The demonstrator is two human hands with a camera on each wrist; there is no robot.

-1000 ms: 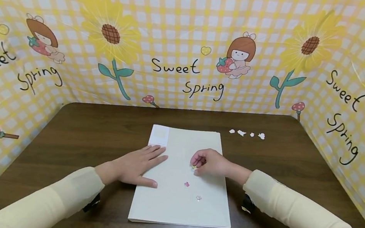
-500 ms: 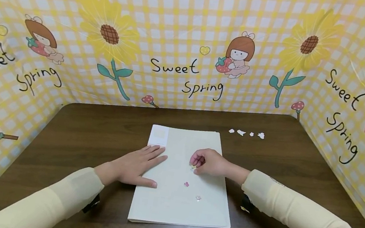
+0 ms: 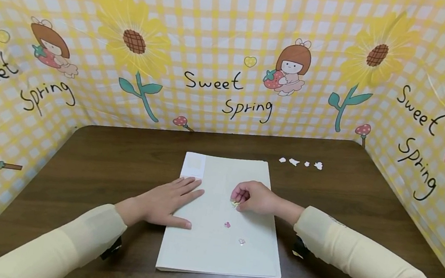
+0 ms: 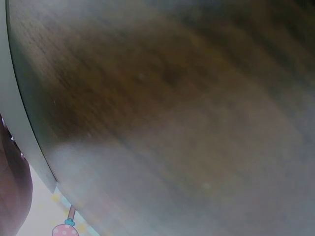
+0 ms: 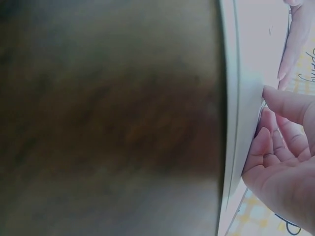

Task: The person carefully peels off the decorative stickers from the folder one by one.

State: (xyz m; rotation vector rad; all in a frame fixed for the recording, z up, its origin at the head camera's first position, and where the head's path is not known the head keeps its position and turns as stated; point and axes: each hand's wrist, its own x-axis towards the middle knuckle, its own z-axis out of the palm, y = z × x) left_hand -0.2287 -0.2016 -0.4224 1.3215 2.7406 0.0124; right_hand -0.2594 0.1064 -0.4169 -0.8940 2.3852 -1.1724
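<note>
A thin white booklet lies on the table in the head view. My left hand rests flat on its left side, fingers spread; in the left wrist view only a dark edge of that hand shows. Over the booklet's right half, my right hand pinches a small yellowish sticker between thumb and curled fingers, close to the surface. The right wrist view shows the thumb and bent fingers of this hand at the booklet, with the sticker hidden. Below sit a pink sticker and a pale sticker.
A small white card lies at the booklet's upper left corner. Several white cut-out pieces form a row at the back right of the brown wooden table. A yellow checked cloth encloses the back and sides.
The yellowish sticker at my right fingertips has turned slightly, with the hand staying nearly in place. My left hand has not moved.
</note>
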